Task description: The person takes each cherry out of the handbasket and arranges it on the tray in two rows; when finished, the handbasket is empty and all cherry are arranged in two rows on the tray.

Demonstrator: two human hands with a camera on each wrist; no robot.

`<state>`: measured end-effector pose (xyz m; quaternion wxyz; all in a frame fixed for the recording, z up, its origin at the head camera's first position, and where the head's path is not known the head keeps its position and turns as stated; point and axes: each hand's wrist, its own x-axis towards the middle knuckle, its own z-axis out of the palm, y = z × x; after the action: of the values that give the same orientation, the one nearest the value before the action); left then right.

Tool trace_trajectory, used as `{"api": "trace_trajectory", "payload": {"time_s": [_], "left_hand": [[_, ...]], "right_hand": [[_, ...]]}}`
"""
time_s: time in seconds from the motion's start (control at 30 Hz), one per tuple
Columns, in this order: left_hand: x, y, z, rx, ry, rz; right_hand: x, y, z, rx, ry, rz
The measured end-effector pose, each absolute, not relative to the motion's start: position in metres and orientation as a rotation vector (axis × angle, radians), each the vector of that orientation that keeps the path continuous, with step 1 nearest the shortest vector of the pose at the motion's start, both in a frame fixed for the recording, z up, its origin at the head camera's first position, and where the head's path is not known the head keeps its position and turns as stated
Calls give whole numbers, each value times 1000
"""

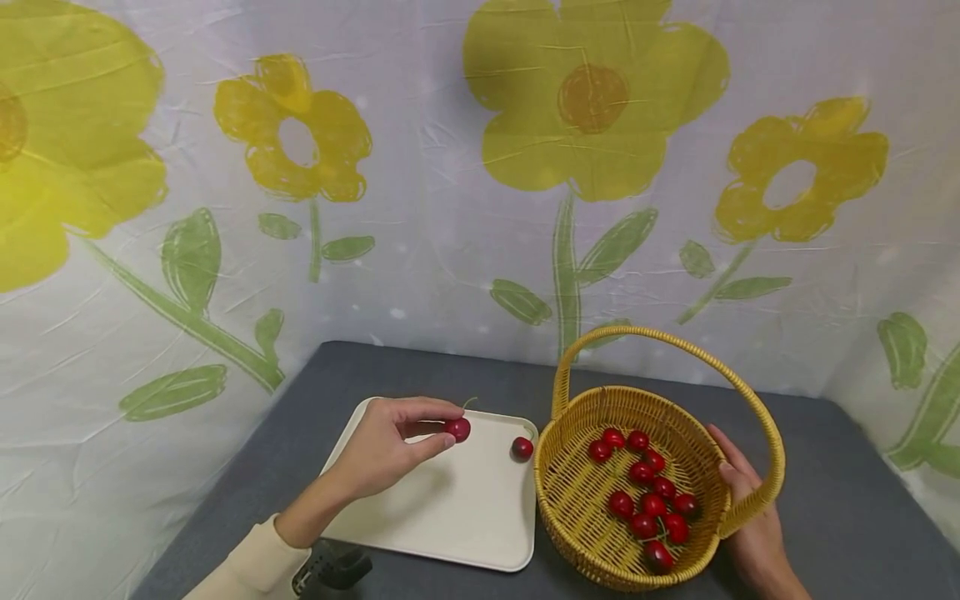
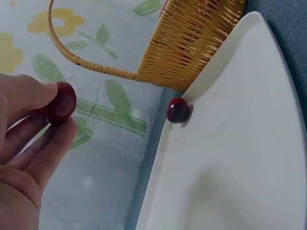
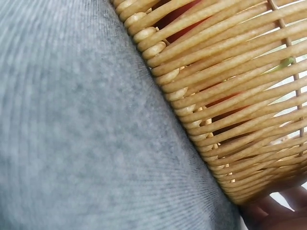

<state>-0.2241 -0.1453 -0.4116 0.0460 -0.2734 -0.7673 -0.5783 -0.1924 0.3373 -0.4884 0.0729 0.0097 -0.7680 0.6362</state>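
Note:
My left hand pinches a dark red cherry between thumb and fingertips, above the white tray; its thin green stem points up. In the left wrist view the held cherry shows clear of the tray. Another cherry lies on the tray by its right edge, close to the wicker basket. Several cherries are gathered in the basket, mostly on its right side. My right hand rests against the basket's outer right side, below the handle, with its fingers partly hidden.
The basket's tall arched handle rises over its opening. Under tray and basket is a dark grey table. A white cloth with yellow flowers stands behind and at both sides. A black strap device is by my left wrist.

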Motion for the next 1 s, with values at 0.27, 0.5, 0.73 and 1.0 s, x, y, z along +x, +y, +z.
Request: {"api": "trace_trajectory", "payload": {"time_s": [0.27,0.5,0.73,1.0], "left_hand": [[-231,-142,-424,-795,-2377,-1772],[-239,-131,-433,-750,-2435,-1719],[-248,-111,-439,-692,-2557,-1603],[-266,-92,-448,-753,-2676,-1349]], "right_hand": [[-192,335,-490,29,-2344,1871],[-193,337,-491,74,-2328,1901],[-193,339,-491,72,-2365,1871],[-194,340,-492,102,-2333,1891]]}}
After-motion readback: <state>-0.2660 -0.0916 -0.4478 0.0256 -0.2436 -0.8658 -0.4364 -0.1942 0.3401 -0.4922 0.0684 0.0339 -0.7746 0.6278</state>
